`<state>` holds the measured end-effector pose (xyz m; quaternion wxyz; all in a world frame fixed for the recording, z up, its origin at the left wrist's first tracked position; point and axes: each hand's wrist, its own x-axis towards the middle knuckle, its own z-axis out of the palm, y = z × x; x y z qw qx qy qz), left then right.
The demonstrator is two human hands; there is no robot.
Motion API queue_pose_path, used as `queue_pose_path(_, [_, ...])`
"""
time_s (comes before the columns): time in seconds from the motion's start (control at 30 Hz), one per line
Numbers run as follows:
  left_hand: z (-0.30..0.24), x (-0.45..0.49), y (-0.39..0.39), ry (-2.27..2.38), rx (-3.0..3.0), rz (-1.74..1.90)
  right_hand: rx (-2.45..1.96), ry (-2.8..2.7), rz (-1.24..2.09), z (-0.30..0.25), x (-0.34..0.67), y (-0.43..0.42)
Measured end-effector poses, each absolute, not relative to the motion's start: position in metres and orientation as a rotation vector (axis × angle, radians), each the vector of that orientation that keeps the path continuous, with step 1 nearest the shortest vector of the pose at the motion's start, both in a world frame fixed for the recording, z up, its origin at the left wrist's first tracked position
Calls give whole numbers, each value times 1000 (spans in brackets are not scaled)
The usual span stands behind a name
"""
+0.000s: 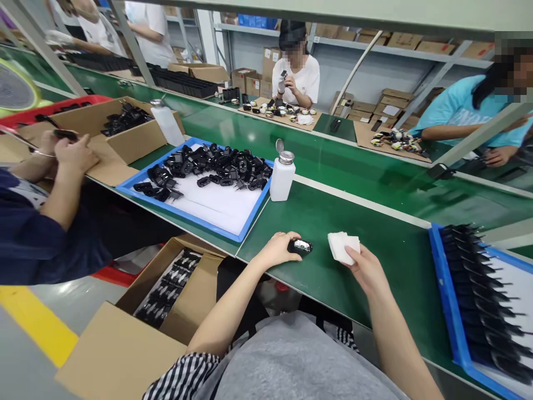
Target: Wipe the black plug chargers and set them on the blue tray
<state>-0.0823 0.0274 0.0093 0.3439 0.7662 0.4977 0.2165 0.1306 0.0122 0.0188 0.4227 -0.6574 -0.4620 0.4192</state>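
Observation:
Between the thumb and fingers of my left hand [280,248] is a small black power adapter [307,248], held just over the green bench top. White shows on its upper face, either glare or a label. My right hand [366,269] pinches a folded white wipe [342,246] to the right of the adapter, apart from it. Beyond my left hand stands a white pump bottle [282,176] with its metal lid flipped up. A blue-rimmed tray [216,224] to the left carries a loose heap of black adapters [216,164].
At right, another blue tray [442,294] holds a row of black adapters. An open cardboard box [137,294] of adapters is below the bench at left. A co-worker's hands [73,153] are busy at far left; others sit across the green conveyor [333,158].

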Motion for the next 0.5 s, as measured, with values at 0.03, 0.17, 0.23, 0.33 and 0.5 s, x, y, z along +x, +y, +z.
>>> queue_pose_path(0.03, [15,-87,28,1292,1996,552,-1721,-1240,889,20,135,14])
queue_pose_path(0.17, [40,-119,47,1622,1897,594,-1892,-1416,302,18,151,16])
queue_pose_path(0.23, [50,-142,64,1923,1757,633,-1931,-1385,372,15,156,16])
queue_pose_path(0.33, [58,-179,89,2331,1508,730,-1953,-1356,558,12,160,18])
queue_pose_path(0.5, [58,-232,107,2575,1244,889,-1920,-1277,696,14,158,19])
